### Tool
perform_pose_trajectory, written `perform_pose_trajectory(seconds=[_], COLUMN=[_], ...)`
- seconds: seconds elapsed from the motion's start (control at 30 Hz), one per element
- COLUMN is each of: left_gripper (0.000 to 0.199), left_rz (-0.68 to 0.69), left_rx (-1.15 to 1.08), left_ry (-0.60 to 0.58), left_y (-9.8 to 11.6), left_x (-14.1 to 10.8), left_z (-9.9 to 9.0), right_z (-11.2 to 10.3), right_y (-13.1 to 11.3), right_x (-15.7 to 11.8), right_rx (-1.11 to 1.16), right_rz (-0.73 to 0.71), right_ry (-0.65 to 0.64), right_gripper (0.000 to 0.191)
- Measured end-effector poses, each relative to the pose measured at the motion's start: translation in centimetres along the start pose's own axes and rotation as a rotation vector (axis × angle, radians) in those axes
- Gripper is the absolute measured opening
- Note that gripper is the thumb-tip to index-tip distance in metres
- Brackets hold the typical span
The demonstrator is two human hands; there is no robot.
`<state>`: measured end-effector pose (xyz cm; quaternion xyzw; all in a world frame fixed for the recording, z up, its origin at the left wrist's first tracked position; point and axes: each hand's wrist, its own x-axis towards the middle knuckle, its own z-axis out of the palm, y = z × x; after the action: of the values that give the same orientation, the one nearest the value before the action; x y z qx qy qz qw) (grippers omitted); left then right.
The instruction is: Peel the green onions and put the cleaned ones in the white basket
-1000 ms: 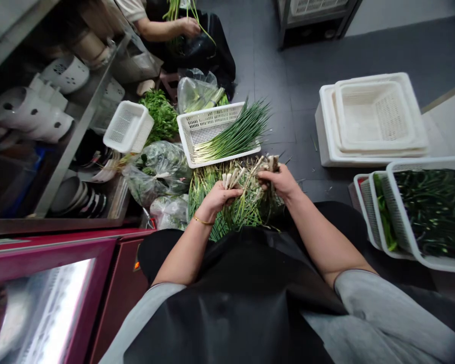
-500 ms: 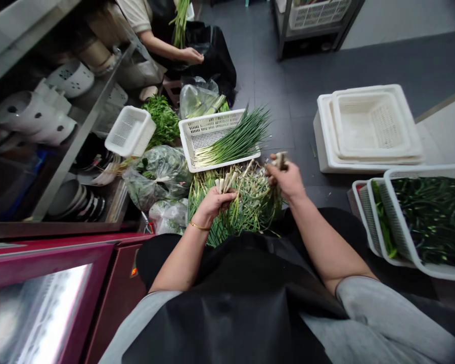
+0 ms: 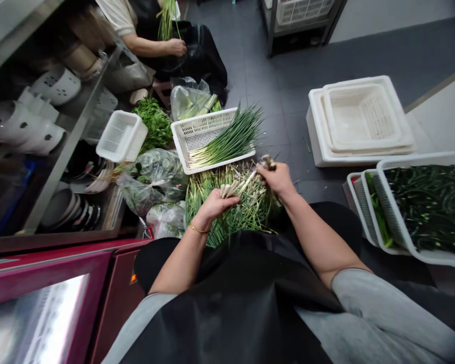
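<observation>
My left hand point(image 3: 215, 205) is closed around several scallions point(image 3: 229, 189), their pale root ends sticking up past the thumb. My right hand point(image 3: 277, 178) grips pale scallion roots and dry outer skins point(image 3: 266, 163). One white stalk stretches slantwise between the two hands. Below them lies a heap of loose scallions point(image 3: 246, 217), green with brownish root ends. Just beyond the heap, a white perforated basket point(image 3: 184, 130) holds a bundle of scallions point(image 3: 231, 136), white ends to the left and green tips over its right rim.
Leafy greens point(image 3: 154, 123), a small white basket point(image 3: 121, 136) and bagged vegetables point(image 3: 157, 177) are at left, beside a metal shelf point(image 3: 74, 131) of dishes. White containers point(image 3: 360, 121) and a basket of green peppers point(image 3: 432, 202) stand at right. A co-worker's hand point(image 3: 177, 47) shows at the top.
My hands have come closer together, and a stalk now spans between them. The whole view has shifted a little. The co-worker's hand has closed and drawn back left.
</observation>
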<state>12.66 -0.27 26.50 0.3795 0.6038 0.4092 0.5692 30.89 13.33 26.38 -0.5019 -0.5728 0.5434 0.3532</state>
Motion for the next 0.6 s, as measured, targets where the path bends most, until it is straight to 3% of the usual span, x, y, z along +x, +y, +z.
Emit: perform_pose_trajectory(seconds=[0.1,0.17,0.23,0.27,0.37,0.43,0.5,0.6], left_gripper=[0.028,0.028,0.029,0.030,0.034,0.038,0.040,0.041], left_rz=[-0.054,-0.078,-0.088,-0.094,-0.119,-0.120,-0.112,-0.071], left_rx=[-0.025,-0.059,-0.111,-0.141,-0.208,-0.228,-0.236,-0.193], left_ry=[-0.011,0.000,0.001,-0.002,-0.039,-0.076,-0.074,0.025], left_y=[-0.1,-0.3,-0.3,-0.2,0.2,0.5,0.5,0.2], left_x=[-0.6,-1.0,-1.2,-1.2,-0.9,-0.6,-0.2,0.3], left_z=[-0.6,-0.8,-1.0,-1.0,-1.0,-0.8,-0.3,0.5], right_z=[-1.5,-2.0,-1.9,-1.6,0.4,1.9,2.9,3.2], right_y=[0.1,0.0,-0.5,-0.8,-1.4,-1.5,-1.3,-0.9], right_x=[1.5,1.8,1.3,0.7,-1.6,-2.9,-3.5,-3.3], right_rx=[0.142,0.172,0.186,0.196,0.212,0.201,0.151,-0.045], right_rz=[0.025,-0.009,-0.054,-0.060,-0.019,-0.002,-0.031,-0.123], right_ry=[0.216,0.257,0.165,0.055,-0.411,-0.635,-0.664,-0.427], right_gripper=[0.021,0.022,0.028,0.034,0.046,0.039,0.033,0.034])
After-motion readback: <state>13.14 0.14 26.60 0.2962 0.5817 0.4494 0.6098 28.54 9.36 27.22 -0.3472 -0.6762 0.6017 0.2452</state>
